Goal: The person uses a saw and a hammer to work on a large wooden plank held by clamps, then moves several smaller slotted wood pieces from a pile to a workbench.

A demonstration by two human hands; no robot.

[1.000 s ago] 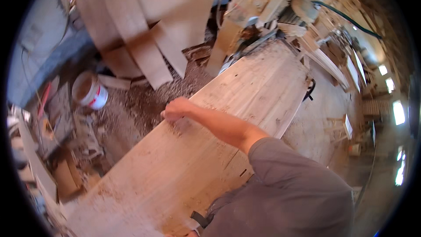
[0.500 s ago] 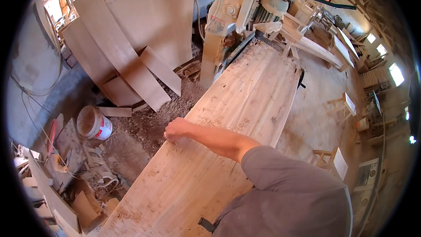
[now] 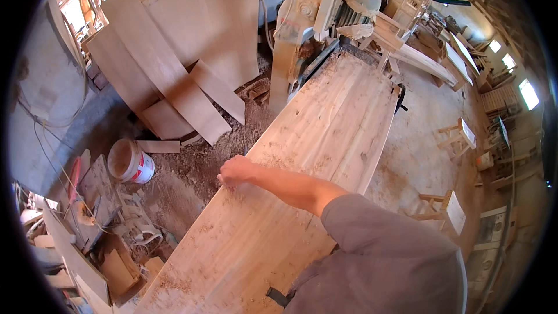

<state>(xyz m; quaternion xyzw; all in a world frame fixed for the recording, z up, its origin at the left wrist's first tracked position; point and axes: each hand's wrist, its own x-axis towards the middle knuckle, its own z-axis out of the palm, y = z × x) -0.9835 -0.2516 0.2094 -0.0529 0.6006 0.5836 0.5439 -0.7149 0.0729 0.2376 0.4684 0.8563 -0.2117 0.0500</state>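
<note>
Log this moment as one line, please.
right hand: curled at left edge of wooden panel; left hand: not in view; shavings: on panel; white bucket: on floor

plain grey-brown shirt (image 3: pixel 389 256) worn at lower right, its short sleeve (image 3: pixel 344 212) loosely cut, forearm (image 3: pixel 285 184) and hand (image 3: pixel 235 171) uncovered, short black strap (image 3: pixel 277 296) seen at bottom centre

Long board (image 3: pixel 273 216): bare matt wood. Bucket (image 3: pixel 131 163): dusty plastic. Shirt (image 3: pixel 389 244): matt cloth. Ground (image 3: pixel 181 193): rough, crumbly.
</note>
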